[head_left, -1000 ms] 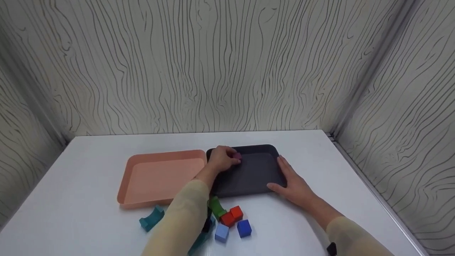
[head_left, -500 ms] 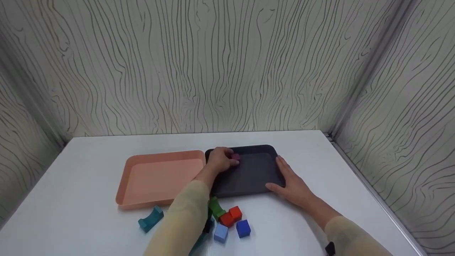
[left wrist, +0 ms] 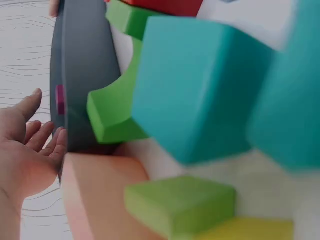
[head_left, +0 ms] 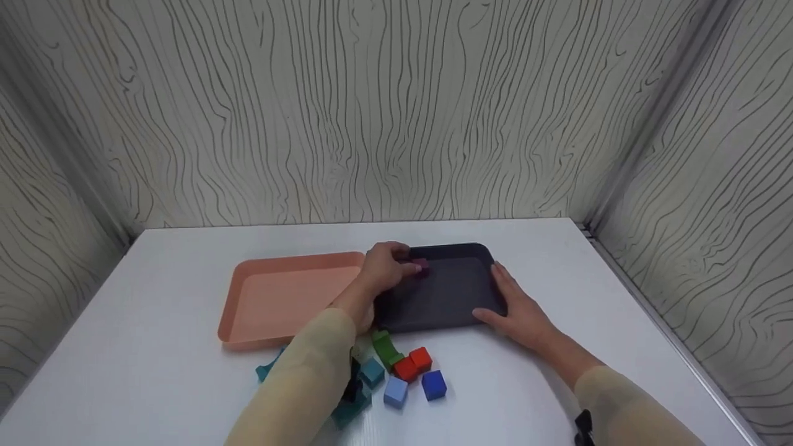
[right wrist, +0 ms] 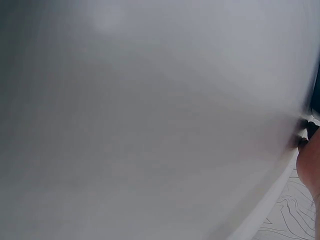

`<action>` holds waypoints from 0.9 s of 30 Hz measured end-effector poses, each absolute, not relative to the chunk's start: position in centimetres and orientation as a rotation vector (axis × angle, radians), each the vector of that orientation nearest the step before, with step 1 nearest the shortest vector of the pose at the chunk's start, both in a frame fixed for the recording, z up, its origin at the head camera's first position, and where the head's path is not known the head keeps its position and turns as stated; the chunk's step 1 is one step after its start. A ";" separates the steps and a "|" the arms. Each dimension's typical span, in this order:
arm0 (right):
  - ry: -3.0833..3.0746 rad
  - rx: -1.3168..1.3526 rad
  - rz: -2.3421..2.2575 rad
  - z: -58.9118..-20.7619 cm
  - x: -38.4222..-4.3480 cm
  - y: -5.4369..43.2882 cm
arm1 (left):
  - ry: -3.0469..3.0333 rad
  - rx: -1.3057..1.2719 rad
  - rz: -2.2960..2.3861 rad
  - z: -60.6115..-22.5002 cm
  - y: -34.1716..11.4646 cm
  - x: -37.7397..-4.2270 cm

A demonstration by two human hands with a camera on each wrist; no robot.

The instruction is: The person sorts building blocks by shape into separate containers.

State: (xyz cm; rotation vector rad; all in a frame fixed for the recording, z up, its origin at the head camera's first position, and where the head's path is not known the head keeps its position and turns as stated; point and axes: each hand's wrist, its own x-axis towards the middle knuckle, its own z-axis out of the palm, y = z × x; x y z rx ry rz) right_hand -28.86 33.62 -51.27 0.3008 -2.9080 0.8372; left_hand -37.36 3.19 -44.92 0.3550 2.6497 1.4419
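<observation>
A small magenta block (head_left: 422,266) sits in the dark grey tray (head_left: 449,303), toward its back left. My left hand (head_left: 381,269) is over the tray's left end, thumb and fingers apart beside the block. In the left wrist view, the left hand (left wrist: 27,157) has its fingers loosely extended, with a gap between them and the magenta block (left wrist: 60,100). Along the tray's right side rests my right hand (head_left: 523,316), fingers straight against the rim and thumb at the front corner. The right wrist view catches only a piece of that hand (right wrist: 311,165).
A peach tray (head_left: 291,303) stands left of the dark one. In front lie a green arch block (head_left: 385,348), two red cubes (head_left: 421,358), a blue cube (head_left: 434,385), a light blue cube (head_left: 396,391) and teal blocks (head_left: 372,373). My left forearm hides part of them.
My left thumb and fingers have spread away from the magenta block, which stays in the dark tray. The left forearm has shifted left, uncovering a teal cube. The right hand keeps its place.
</observation>
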 end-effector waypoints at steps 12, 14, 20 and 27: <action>-2.917 0.308 0.835 -51.3 -29.0 33.8 | 2.428 0.429 1.714 -41.6 -0.7 -31.4; -2.918 0.306 0.842 -51.3 -29.0 34.1 | 2.387 0.439 1.750 -41.4 -1.0 -30.5; -2.920 0.292 0.846 -51.4 -29.1 34.5 | 2.315 0.476 1.815 -41.0 -2.4 -28.0; -2.940 0.284 0.838 -51.2 -29.3 33.7 | 2.300 0.456 1.782 -41.5 -4.2 -24.9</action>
